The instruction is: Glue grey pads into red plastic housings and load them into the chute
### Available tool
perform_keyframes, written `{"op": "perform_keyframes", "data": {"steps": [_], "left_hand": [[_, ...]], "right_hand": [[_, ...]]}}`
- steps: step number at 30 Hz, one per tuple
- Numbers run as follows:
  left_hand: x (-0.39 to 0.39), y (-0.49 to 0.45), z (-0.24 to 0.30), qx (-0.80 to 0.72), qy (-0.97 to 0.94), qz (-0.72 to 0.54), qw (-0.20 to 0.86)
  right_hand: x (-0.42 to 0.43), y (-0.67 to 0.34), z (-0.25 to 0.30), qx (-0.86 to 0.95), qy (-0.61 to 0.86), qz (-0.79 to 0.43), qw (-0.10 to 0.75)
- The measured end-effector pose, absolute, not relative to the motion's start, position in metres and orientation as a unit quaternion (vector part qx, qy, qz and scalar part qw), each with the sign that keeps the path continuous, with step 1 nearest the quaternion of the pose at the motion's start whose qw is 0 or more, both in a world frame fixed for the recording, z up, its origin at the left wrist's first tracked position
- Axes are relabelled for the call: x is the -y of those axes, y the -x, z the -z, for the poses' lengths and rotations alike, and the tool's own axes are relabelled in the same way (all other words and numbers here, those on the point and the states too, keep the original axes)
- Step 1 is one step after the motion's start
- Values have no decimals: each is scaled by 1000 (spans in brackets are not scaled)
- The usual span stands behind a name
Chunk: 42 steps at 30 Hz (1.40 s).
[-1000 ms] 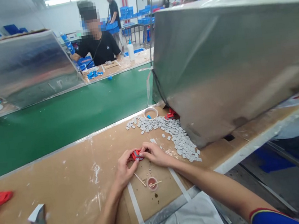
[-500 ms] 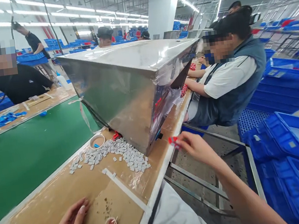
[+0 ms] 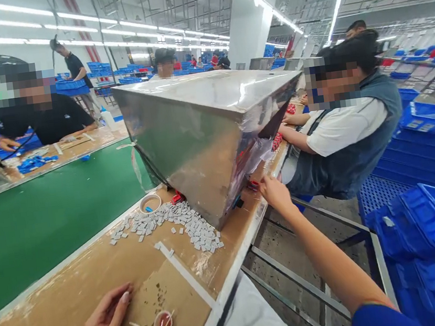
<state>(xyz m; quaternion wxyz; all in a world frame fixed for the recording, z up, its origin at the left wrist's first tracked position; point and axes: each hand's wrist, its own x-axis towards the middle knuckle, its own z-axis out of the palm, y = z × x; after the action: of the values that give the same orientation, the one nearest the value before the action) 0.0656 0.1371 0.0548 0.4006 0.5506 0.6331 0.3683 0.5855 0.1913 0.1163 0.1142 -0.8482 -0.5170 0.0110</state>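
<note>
My right hand [image 3: 277,194] is stretched out to the table's front edge, beside the steel hood. Its fingertips are pinched at a small red part [image 3: 252,185], which sits low at the tabletop. My left hand [image 3: 107,320] rests on the brown tabletop at the near left, fingers loosely curved and a little apart, with nothing visible in them. Just right of it stands a small clear cup [image 3: 163,324] of reddish content with a white stick and a swab by it. Small dark bits [image 3: 158,297] lie scattered behind the cup.
A large steel hood [image 3: 186,140] stands over the table, with many grey tiles [image 3: 200,231] and a tape roll [image 3: 150,203] at its foot. A green belt [image 3: 56,209] runs left. Co-workers sit across and to the right; blue crates [image 3: 420,233] are stacked at right.
My right hand has moved forward, bringing the red part from above the table's edge to the tabletop beside the hood. The left hand stays in place; the camera view has shifted slightly.
</note>
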Motion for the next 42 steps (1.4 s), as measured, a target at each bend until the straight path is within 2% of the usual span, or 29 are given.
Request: {"op": "perform_keyframes", "data": {"steps": [2, 5, 7, 12, 18, 22, 24, 26, 30, 32, 34, 35, 38, 42], "left_hand": [[-136, -71, -58, -626, -550, -380, 401], [-134, -77, -62, -615, -561, -388, 395], [-133, -78, -63, -608, -565, -397, 391], [-128, -78, -61, -610, -586, -390, 364], [-125, -80, -60, -605, -597, -389, 356], [-124, -80, -58, -601, -592, -398, 362], [-124, -78, -57, -602, -586, -403, 364], [-124, -76, -57, -605, -578, -406, 367], [-128, -74, -59, -620, -542, -408, 395], [-131, -75, -59, -639, -514, -405, 404], [-134, -76, -60, -666, -490, -396, 399], [-135, -77, -60, -680, -482, -390, 392], [-136, -81, -62, -724, -465, -373, 349], [-134, -90, -68, -755, -467, -343, 306]], "right_hand": [[-162, -573, -121, 567, 814, -31, 125], [-124, -541, -117, 703, 648, -209, 205], [-110, -511, -105, 730, 582, -267, 240], [-117, -440, -55, 755, 538, -137, 348], [-139, -404, -8, 797, 533, -63, 278], [-146, -389, -3, 797, 548, -49, 247], [-144, -385, -9, 799, 540, -42, 261], [-137, -389, -20, 803, 511, -39, 303], [-120, -436, -54, 768, 462, -14, 443], [-125, -475, -73, 703, 498, 35, 506], [-144, -514, -92, 638, 555, 74, 529], [-158, -531, -100, 633, 572, 77, 516], [-219, -569, -122, 689, 598, 61, 404], [-310, -577, -141, 689, 677, -21, 257]]}}
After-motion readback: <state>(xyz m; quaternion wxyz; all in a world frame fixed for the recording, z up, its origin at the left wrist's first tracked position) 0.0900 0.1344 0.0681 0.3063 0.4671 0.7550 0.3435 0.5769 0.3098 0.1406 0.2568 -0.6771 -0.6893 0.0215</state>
